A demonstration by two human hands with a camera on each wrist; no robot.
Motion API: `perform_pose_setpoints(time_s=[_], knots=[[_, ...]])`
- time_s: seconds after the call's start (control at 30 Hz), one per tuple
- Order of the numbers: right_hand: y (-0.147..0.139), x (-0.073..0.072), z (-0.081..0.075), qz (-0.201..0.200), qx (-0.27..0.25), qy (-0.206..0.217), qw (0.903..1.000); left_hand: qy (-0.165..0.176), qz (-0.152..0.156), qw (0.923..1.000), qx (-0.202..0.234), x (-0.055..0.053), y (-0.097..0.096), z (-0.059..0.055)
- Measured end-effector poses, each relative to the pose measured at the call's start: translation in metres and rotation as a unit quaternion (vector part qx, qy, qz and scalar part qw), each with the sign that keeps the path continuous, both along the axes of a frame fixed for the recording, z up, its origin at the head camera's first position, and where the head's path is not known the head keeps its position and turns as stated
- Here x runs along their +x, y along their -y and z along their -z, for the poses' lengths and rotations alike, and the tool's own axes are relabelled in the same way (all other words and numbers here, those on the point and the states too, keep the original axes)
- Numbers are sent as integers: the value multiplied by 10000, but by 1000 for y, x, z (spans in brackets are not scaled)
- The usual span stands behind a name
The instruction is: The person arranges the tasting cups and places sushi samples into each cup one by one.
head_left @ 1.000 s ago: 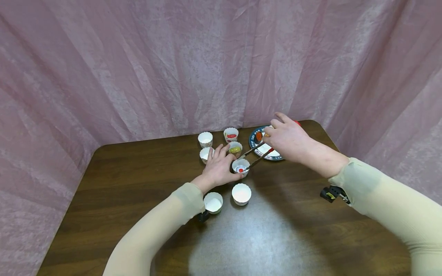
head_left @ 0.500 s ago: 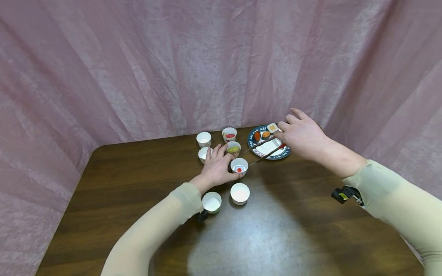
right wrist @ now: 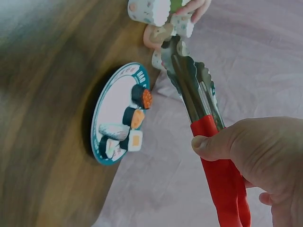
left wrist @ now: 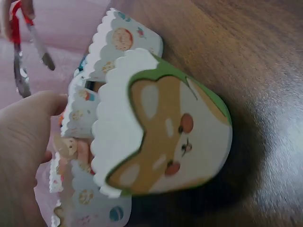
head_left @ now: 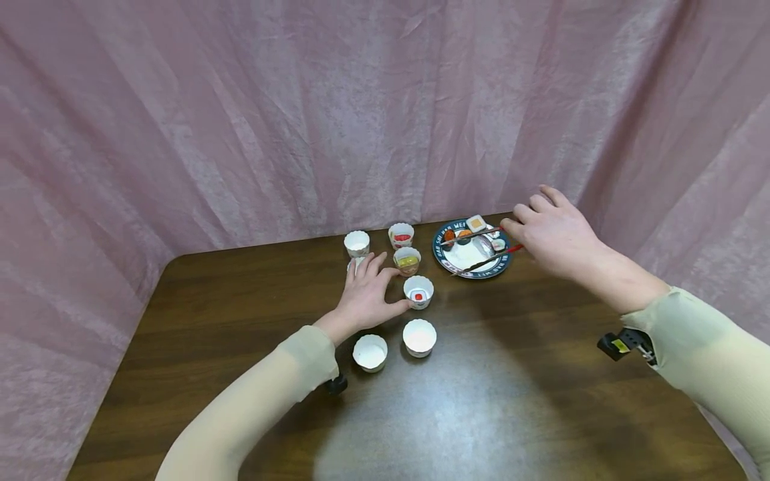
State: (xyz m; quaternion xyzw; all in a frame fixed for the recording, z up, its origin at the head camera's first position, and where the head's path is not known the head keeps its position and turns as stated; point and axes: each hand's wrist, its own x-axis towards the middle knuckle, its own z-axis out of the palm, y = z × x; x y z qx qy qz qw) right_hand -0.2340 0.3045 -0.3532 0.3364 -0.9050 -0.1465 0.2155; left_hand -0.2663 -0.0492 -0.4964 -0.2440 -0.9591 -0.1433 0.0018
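Head view: right of the plate [head_left: 460, 258] — the landmark — the right hand [head_left: 556, 237] grasps tongs [right wrist: 202, 125], tips apart and holding nothing; left of it, the left hand [head_left: 363, 304] has loosely spread fingers, grasping nothing. Also left of the plate, three cups [head_left: 423, 304] each hold a piece; several sushi pieces [head_left: 476, 223] lie on it, so the work looks partway. Left wrist alone shows an animal face [left wrist: 165, 137] on one cup; right wrist best shows dark wraps [right wrist: 137, 94].

In the head view, the left hand [head_left: 362, 304] hides most of a white cup [head_left: 359, 262] behind its fingers, and the red piece [head_left: 418, 296] in another cup [head_left: 422, 305] is too small to identify. The tongs [right wrist: 220, 177] run past the right wrist view's lower edge.
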Motion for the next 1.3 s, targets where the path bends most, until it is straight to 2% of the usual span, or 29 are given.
perform_pose_setpoints(time_s=[0.27,0.43,0.63,0.87,1.03,1.3], knots=[[-19,1,7,156,-231,-71,9996,-231,-94,9992,322,7,17,-14],[-32,1,11,278,-398,-84,9988,-407,82,9982,437,16,27,-20],[-49,2,12,760,-403,111,9962,-486,281,9972,498,28,34,-24],[-63,-1,15,1146,-260,218,9928,-626,544,9957,421,39,38,-28],[-68,-4,19,1256,-191,288,9915,-742,675,9945,304,44,38,-29],[-68,-12,26,1418,-20,502,9886,-740,934,9927,161,55,33,-29]])
